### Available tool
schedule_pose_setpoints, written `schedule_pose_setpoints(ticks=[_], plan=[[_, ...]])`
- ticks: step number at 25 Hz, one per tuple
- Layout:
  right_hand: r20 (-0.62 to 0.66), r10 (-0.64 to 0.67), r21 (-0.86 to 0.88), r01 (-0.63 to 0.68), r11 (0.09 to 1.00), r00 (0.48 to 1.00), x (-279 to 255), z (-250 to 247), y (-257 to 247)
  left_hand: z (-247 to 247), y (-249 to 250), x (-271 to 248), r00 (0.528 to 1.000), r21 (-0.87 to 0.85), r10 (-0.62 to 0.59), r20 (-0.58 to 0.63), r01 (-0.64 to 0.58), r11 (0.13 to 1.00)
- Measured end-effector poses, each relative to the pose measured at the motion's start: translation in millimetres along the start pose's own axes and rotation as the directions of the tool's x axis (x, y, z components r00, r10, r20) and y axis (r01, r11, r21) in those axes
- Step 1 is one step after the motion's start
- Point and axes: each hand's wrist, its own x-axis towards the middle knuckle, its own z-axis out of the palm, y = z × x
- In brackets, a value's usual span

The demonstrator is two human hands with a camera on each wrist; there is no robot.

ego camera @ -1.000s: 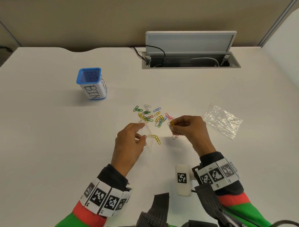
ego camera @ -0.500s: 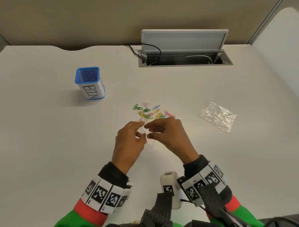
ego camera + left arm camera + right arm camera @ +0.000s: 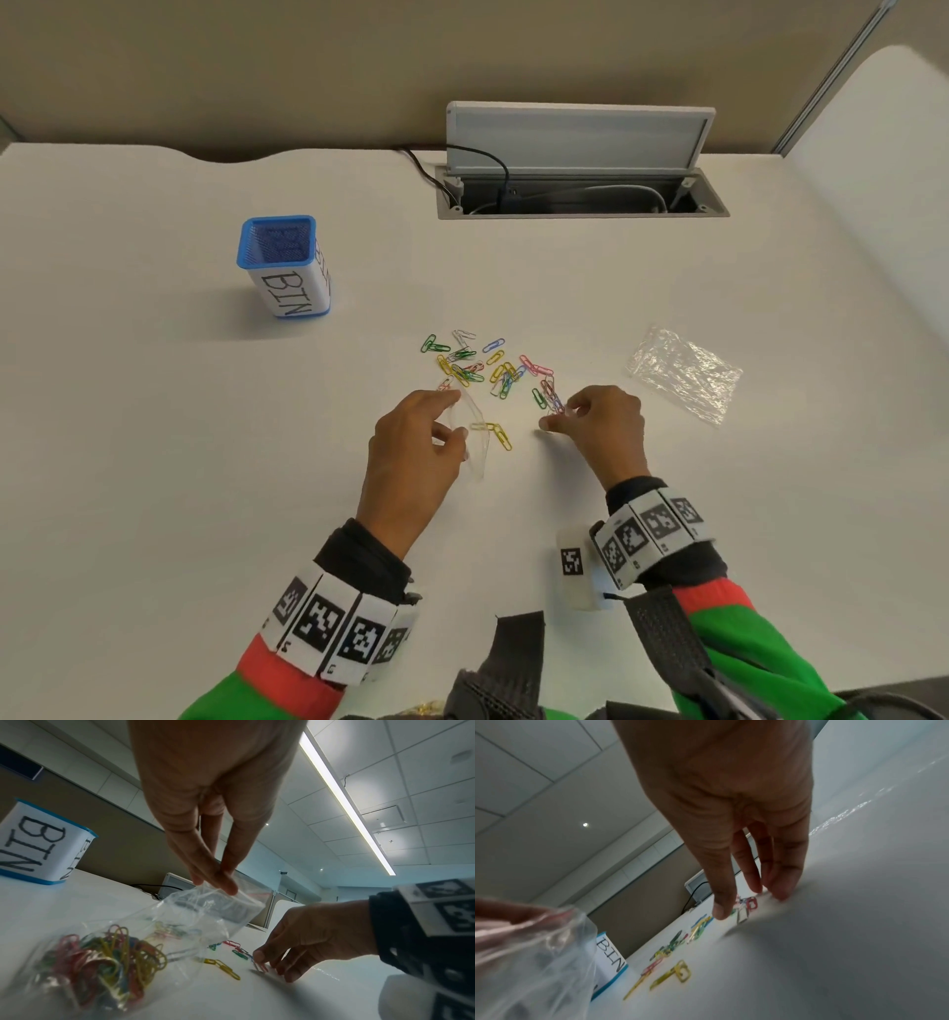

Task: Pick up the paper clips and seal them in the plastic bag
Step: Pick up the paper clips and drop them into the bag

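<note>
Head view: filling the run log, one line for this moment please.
left hand: pinches plastic bag | right hand: pinching paper clips on table | unsealed

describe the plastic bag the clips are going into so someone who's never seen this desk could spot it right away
Start at the white desk and find the colourful heap of paper clips near its middle. Just in front of that heap, the left hand pinches the rim of a clear plastic bag. Unlike the crumpled empty bag lying off to the right, this one already has clips inside.
</note>
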Motion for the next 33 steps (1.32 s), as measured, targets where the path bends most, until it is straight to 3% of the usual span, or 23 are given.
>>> schedule_pose_setpoints(ticks=[6, 12, 16, 20, 24, 26, 28, 30, 33], plan=[[0.002, -0.041, -0.145, 0.041, 0.989, 0.999, 3, 20, 2, 3, 1, 1, 1.000, 0.004, 0.007, 0.012, -0.007, 1.000], [0.045, -0.005, -0.059, 0.008, 0.998, 0.999, -4, 13, 3, 5, 1, 2, 1.000, -0.021, 0.027, -0.001, -0.027, 0.999], [0.062, -0.089, 0.200, 0.075, 0.977, 0.994, -19, 1, -9, 6, -1, 2, 1.000, -0.029, 0.019, 0.004, -0.019, 0.999], [0.103, -0.270, 0.484, 0.189, 0.854, 0.957, -41, -11, -39, 6, 1, 3, 1.000, -0.021, -0.004, 0.010, 0.004, 1.000], [0.181, -0.409, 0.202, 0.373, 0.906, 0.894, -52, -3, -53, 7, 0, 2, 1.000, -0.009, 0.008, 0.018, -0.007, 1.000], [0.176, -0.411, 0.180, 0.381, 0.907, 0.894, -52, 0, -52, 6, 0, 2, 1.000, -0.015, 0.005, 0.020, -0.004, 1.000], [0.113, -0.384, 0.291, 0.339, 0.895, 0.917, -48, -3, -46, 3, -1, 2, 1.000, -0.010, 0.002, 0.011, -0.002, 1.000], [-0.031, -0.227, 0.360, 0.223, 0.906, 0.973, -37, -7, -35, 1, 0, 2, 1.000, -0.024, 0.011, 0.001, -0.011, 1.000], [-0.100, -0.017, 0.031, 0.020, 0.999, 0.995, -16, 0, -13, 0, 0, 1, 1.000, -0.035, 0.012, -0.003, -0.012, 0.999]])
